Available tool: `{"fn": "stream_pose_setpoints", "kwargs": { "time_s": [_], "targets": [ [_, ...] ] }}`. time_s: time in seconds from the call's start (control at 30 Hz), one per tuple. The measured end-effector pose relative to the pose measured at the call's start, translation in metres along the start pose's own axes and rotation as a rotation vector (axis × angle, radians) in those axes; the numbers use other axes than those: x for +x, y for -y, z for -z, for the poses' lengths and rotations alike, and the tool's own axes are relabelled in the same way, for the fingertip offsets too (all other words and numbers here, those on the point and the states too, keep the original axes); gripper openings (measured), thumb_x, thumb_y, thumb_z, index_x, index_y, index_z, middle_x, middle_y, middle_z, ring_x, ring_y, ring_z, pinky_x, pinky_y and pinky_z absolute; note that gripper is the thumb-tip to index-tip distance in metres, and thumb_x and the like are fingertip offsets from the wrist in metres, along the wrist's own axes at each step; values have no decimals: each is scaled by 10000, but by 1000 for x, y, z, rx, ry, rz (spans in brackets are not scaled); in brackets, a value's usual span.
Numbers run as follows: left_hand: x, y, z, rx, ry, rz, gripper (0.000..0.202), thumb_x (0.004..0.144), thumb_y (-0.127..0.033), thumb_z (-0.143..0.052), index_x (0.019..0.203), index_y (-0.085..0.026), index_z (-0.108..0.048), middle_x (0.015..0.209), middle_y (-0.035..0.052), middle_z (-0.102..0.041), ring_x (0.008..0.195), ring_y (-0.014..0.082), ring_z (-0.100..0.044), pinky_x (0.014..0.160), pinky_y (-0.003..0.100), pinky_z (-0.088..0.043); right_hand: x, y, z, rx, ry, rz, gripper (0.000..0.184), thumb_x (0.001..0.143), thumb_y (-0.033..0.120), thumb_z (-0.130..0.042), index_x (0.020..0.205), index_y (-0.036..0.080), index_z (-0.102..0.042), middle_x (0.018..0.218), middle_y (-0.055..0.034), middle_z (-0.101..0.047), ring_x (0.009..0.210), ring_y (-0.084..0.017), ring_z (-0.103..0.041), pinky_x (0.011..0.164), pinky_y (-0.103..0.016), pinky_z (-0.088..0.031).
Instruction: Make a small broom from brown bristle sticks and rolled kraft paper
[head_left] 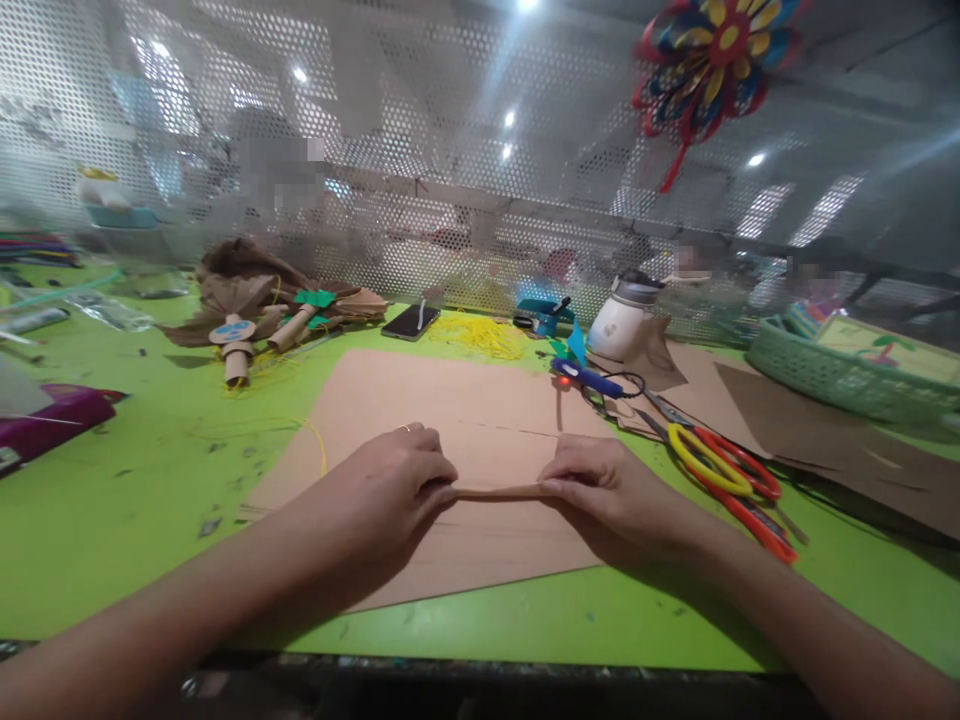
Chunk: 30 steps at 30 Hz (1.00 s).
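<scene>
Between my two hands stretches a narrow folded strip of brown paper point(499, 492), held level just above a large sheet of brown kraft paper point(405, 385). My left hand point(409, 465) pinches the strip's left end between thumb and fingers; a ring shows on one finger. At the right end, my right hand point(592, 480) grips it the same way. Right of that hand lie yellow-handled scissors point(709, 460) and red-handled scissors point(739, 465). A blue hot glue pen point(592, 378) with a red light rests beyond the right hand.
Paper figures point(238, 335) lie at the back left, near a phone point(411, 321) and yellow shredded strands point(480, 335). A white jar point(622, 318) stands at the back. On the right are more brown paper point(825, 430) and a green basket point(847, 375). A perforated screen point(450, 150) closes the far side.
</scene>
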<state>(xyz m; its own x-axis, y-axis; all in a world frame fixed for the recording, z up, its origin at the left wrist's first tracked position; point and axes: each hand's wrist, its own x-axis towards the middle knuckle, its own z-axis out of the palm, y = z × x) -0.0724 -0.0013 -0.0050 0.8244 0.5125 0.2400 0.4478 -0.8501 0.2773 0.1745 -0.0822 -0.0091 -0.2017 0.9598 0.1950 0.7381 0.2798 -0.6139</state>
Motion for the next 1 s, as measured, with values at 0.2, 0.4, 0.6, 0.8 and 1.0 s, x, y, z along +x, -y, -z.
{"fn": "stream_pose_setpoints", "kwargs": {
  "time_s": [0.2,0.4,0.6,0.8,1.0],
  "targets": [
    [1,-3,4,8,-13,27,290,943,-290,-452,742,-208,-645,747,19,-556,717,152,-501,665,286,-366,-1,1,0,-6,-5,-2,168,860,161,-595,735,165,-708,732,-25,-598,721,-145,-564,656,-268,-426],
    [2,-7,5,30,-30,-6,277,939,-242,-455,739,-194,-640,800,20,-559,773,152,-507,689,280,-374,0,5,0,-15,-10,-44,179,859,159,-588,712,154,-691,732,-30,-608,698,-140,-561,638,-264,-420],
    [4,-4,2,15,6,-5,277,956,-230,-400,805,-190,-629,832,30,-564,782,154,-510,722,286,-398,0,4,1,-84,26,-9,170,883,147,-538,762,160,-657,764,-35,-622,724,-146,-556,660,-267,-417],
    [5,-2,1,21,4,-1,254,938,-222,-431,769,-191,-618,786,28,-559,752,157,-505,684,282,-386,4,14,-2,-411,82,157,213,897,220,-520,737,163,-649,760,-66,-601,730,-174,-520,621,-286,-360],
    [4,0,-4,43,-13,-8,281,949,-242,-414,775,-195,-629,784,32,-553,738,157,-500,674,288,-373,23,37,-17,-521,108,244,282,923,280,-493,724,156,-651,717,-60,-597,667,-160,-506,572,-285,-323]
  ]
}}
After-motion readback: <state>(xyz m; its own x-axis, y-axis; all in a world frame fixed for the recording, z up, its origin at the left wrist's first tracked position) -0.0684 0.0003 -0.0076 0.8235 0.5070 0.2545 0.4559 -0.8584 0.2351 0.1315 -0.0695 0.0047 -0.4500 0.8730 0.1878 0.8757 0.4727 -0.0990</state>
